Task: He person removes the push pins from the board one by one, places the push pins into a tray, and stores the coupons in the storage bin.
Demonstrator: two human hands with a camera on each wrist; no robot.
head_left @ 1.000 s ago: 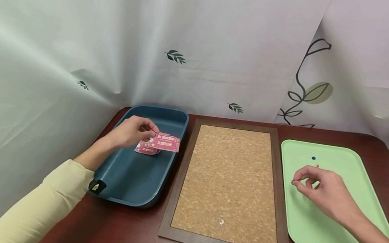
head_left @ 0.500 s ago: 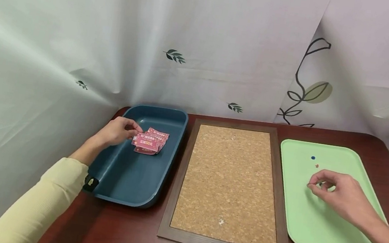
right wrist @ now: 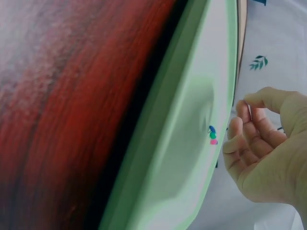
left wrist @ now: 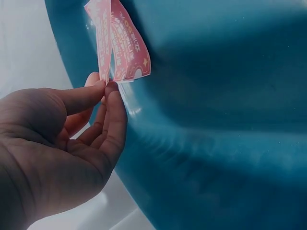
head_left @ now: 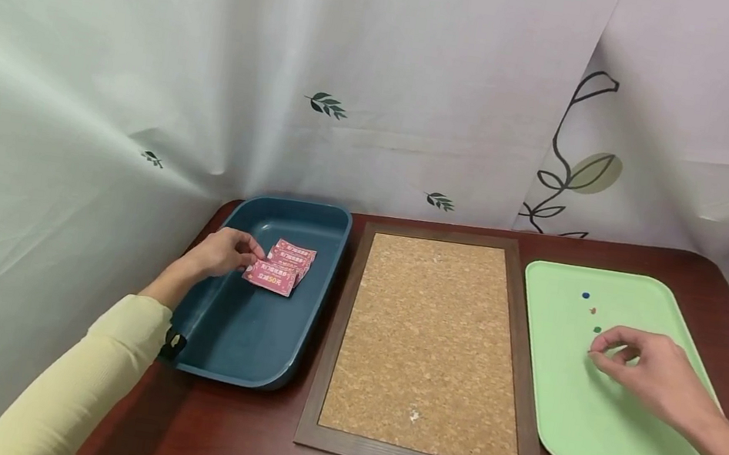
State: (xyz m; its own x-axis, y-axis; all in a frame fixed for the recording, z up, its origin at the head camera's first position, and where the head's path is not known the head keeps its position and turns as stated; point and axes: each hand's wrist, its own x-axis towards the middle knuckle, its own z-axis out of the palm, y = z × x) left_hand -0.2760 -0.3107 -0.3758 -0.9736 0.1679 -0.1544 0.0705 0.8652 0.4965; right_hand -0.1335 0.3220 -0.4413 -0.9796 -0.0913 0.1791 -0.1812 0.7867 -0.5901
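Note:
With thumb and fingertips my left hand (head_left: 226, 251) pinches one end of a pink coupon (head_left: 270, 277). This coupon overlaps several like it (head_left: 293, 251) in the dark blue bin (head_left: 252, 332). In the left wrist view the held coupon (left wrist: 103, 43) stands tilted beside another coupon (left wrist: 128, 48). My right hand (head_left: 648, 372) is over the light green tray (head_left: 587, 437), its thumb and index fingertips together on what looks like a small dark thing, mostly hidden. Beyond those fingertips lie small pins: green (head_left: 597, 329), pink (head_left: 593, 311) and blue (head_left: 586, 295).
Between bin and tray lies a brown-framed cork board (head_left: 435, 346) with small white marks near its top and bottom. All stand on a dark red wooden table (head_left: 222, 441). White patterned sheeting (head_left: 397, 92) hangs behind and at the sides.
My left hand has moved left and down, bringing the coupon onto the others in the bin. My right hand has moved right and slightly nearer, uncovering the green and pink pins.

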